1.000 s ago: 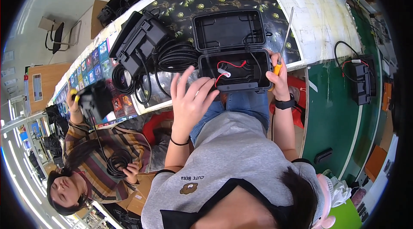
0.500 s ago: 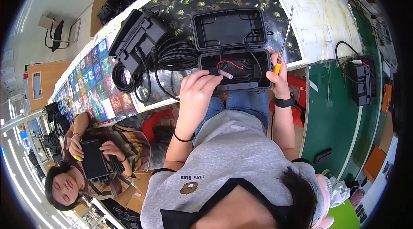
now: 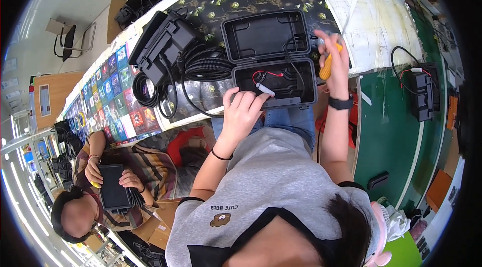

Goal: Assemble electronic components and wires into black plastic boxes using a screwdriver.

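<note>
Right hand (image 3: pixel 334 56) gripping my yellow-handled screwdriver (image 3: pixel 326 69), beside the open black box (image 3: pixel 293 102) on the bench (image 3: pixel 374 36); left hand (image 3: pixel 243 112) at the white connector (image 3: pixel 264 89) inside, whether pinching, I can't tell!

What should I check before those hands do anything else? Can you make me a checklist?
1. Lid of the black box open: ok, it is tipped back.
2. Screwdriver held: ok, the right hand has its yellow handle.
3. Screwdriver blade kept away from the box's inside: ok, it points off toward the far side, blurred.
4. Left hand gripping the white connector: cannot tell; the fingertips are right by it.
5. Red wire firmly joined to the connector: cannot tell, too small.
6. Coiled black cable outside the box: ok, it lies beside it.
</note>
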Demonstrator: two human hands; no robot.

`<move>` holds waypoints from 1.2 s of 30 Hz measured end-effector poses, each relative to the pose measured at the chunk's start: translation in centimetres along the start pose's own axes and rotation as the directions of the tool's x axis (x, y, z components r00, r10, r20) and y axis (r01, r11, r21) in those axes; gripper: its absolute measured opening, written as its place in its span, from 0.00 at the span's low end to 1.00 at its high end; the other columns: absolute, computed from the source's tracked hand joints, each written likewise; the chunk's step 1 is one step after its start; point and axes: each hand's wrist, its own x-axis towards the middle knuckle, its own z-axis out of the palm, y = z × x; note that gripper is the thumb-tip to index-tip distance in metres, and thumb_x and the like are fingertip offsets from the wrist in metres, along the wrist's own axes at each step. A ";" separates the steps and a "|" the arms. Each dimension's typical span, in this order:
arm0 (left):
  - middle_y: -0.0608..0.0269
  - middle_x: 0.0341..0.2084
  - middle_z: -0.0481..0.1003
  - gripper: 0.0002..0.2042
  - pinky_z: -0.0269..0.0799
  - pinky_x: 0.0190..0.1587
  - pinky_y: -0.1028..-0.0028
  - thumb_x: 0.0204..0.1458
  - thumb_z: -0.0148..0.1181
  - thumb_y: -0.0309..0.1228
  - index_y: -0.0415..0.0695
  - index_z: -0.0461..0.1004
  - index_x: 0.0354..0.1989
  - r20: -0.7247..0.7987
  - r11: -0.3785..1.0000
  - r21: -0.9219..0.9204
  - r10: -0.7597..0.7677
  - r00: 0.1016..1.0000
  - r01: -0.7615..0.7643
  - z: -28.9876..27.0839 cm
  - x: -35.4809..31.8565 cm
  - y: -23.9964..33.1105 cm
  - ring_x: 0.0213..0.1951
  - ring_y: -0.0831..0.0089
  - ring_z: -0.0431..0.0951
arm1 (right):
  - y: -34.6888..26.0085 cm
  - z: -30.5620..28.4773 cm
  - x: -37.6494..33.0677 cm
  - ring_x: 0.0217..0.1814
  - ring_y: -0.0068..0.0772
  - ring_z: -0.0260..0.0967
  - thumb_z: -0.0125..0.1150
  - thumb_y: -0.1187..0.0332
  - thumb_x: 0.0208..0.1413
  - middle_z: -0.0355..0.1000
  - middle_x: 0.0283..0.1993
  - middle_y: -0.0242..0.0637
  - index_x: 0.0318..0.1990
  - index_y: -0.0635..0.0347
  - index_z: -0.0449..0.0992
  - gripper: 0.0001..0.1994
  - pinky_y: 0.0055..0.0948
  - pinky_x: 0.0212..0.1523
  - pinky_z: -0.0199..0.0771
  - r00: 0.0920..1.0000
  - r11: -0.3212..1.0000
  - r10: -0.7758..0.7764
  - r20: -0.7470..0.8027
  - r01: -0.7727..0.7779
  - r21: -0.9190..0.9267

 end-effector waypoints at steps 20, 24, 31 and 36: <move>0.74 0.29 0.70 0.23 0.62 0.58 0.63 0.32 0.73 0.31 0.56 0.80 0.44 0.012 0.992 -0.020 0.125 0.992 -0.125 -0.3 0.6 -1.8 0.37 0.74 0.73 | -2.1 1.0 4.8 0.35 0.14 0.69 0.73 0.52 0.51 0.73 0.37 0.28 0.36 0.51 0.66 0.20 0.16 0.24 0.65 0.976 0.857 0.116 0.185 -0.004 -0.516; 0.71 0.25 0.67 0.16 0.67 0.57 0.67 0.42 0.64 0.29 0.55 0.80 0.43 -0.032 0.982 0.000 0.187 0.982 -0.187 -0.5 1.3 -2.1 0.34 0.74 0.71 | -3.8 0.9 3.3 0.37 0.11 0.68 0.75 0.64 0.50 0.77 0.50 0.35 0.33 0.50 0.62 0.20 0.13 0.24 0.64 0.990 0.915 0.005 0.141 0.052 -0.399; 0.72 0.27 0.69 0.17 0.66 0.61 0.65 0.40 0.66 0.30 0.55 0.80 0.43 0.047 0.983 -0.038 0.180 0.982 -0.179 -1.2 3.4 -2.1 0.36 0.74 0.74 | -6.2 1.7 1.1 0.38 0.13 0.70 0.75 0.66 0.50 0.74 0.59 0.43 0.35 0.50 0.59 0.22 0.11 0.24 0.65 0.954 0.917 -0.239 0.181 0.283 -0.280; 0.75 0.31 0.73 0.20 0.65 0.58 0.64 0.40 0.68 0.35 0.55 0.80 0.46 -0.051 0.980 0.092 0.182 0.982 -0.177 -0.5 3.0 -2.4 0.41 0.76 0.75 | -6.5 2.9 0.4 0.42 0.18 0.71 0.77 0.68 0.48 0.75 0.58 0.45 0.35 0.52 0.58 0.24 0.12 0.24 0.65 0.918 0.856 -0.366 0.150 0.396 -0.333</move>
